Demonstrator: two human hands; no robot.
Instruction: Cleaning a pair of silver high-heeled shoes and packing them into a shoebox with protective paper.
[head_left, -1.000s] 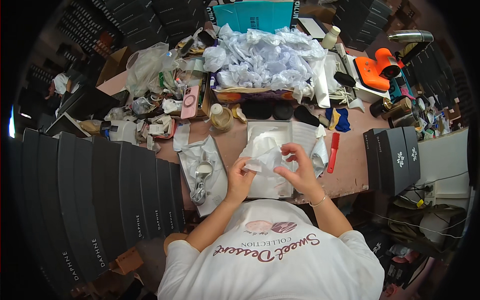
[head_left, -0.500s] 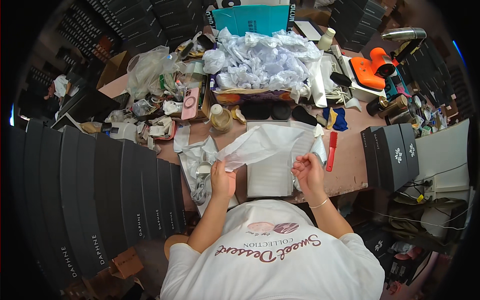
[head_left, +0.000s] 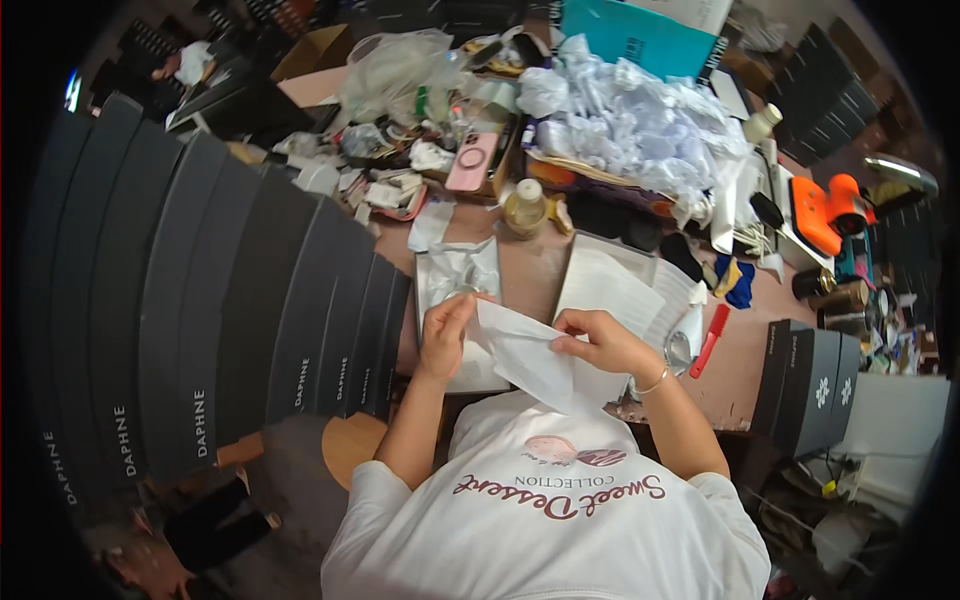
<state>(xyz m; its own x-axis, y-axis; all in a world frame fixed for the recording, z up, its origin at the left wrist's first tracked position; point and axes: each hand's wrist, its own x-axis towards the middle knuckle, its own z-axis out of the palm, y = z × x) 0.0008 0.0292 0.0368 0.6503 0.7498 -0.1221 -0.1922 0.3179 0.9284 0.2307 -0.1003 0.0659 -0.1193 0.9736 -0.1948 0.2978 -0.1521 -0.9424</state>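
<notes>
A thin white sheet of tissue paper (head_left: 525,350) stretches between my hands, low in front of my shirt. My left hand (head_left: 446,338) pinches its left edge, and my right hand (head_left: 608,348) grips its upper right part between thumb and fingers. Just beyond my left hand lies an open shallow box (head_left: 423,285) lined with crumpled white tissue; a silvery item in it is mostly hidden. Beyond my right hand are white sheets (head_left: 605,285) in a flat tray or box. A silvery item (head_left: 678,350) partly wrapped in white lies by my right wrist, beside a red brush (head_left: 711,340).
Tall dark shoe boxes (head_left: 240,290) stand close on the left, with two more (head_left: 805,385) at right. A carton of crumpled white paper (head_left: 630,130), a bottle (head_left: 526,208), a pink phone (head_left: 473,162) and an orange device (head_left: 830,215) crowd the table's far side.
The tissue sheet has come down toward me. My right hand, earlier apart from it with fingers curled, now grips it. The view has shifted left, and the scene appears farther right.
</notes>
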